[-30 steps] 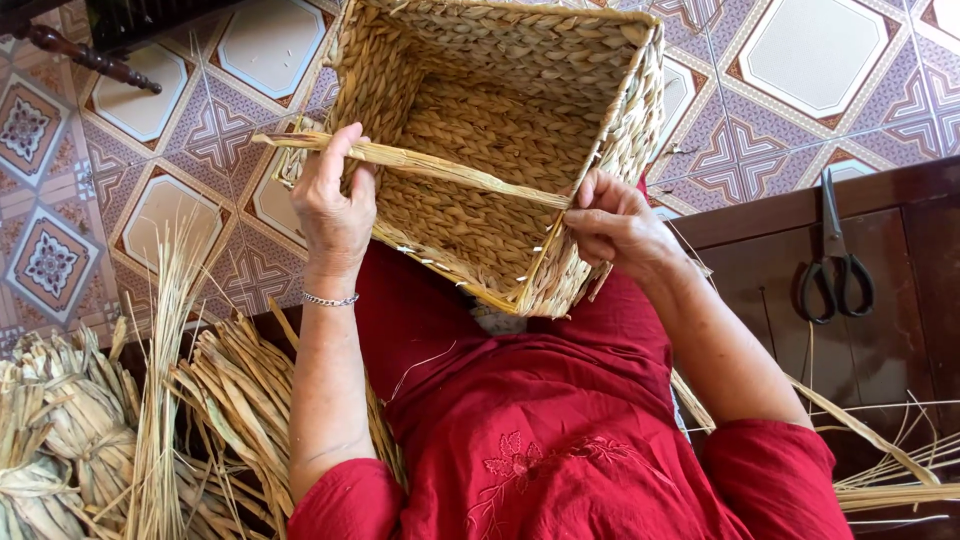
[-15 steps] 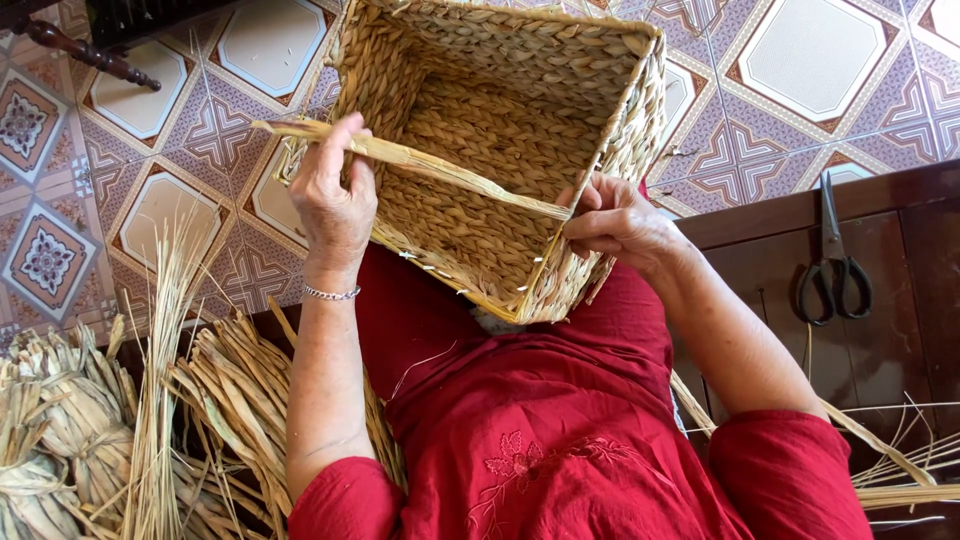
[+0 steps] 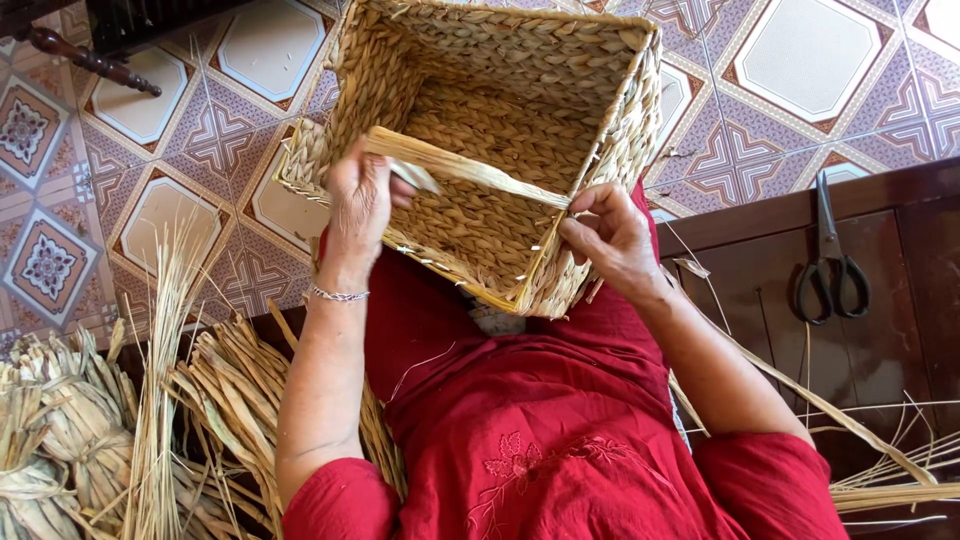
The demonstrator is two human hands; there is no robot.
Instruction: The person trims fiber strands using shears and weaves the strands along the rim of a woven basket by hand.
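— Looking down from your head view: where is the basket, and how does it sit?

— Square woven basket [image 3: 500,130] rests on your lap against the red garment [image 3: 560,430], tipped so its open mouth faces up toward you. Patterned tile floor [image 3: 800,80] lies beyond it.

— Your left hand?

— Left hand [image 3: 357,200] is at the near left rim. Fingers curled shut around one end of a flat straw strand [image 3: 470,168], thumb pressing it down. A thin bracelet [image 3: 338,295] sits on that wrist.

— And the right?

— Right hand [image 3: 610,235] is at the near right corner of the rim. Fingertips pressed together, pinching the other end of the same strand where it meets the weave. The strand runs taut across the basket's mouth between your two hands.

— Surroundings?

— Bundles of dried straw [image 3: 200,400] lie by your left arm. Black scissors [image 3: 828,270] rest on the dark wooden surface [image 3: 900,340] off your right arm, well apart from the hand. Loose straw stalks [image 3: 880,470] trail across that wood.
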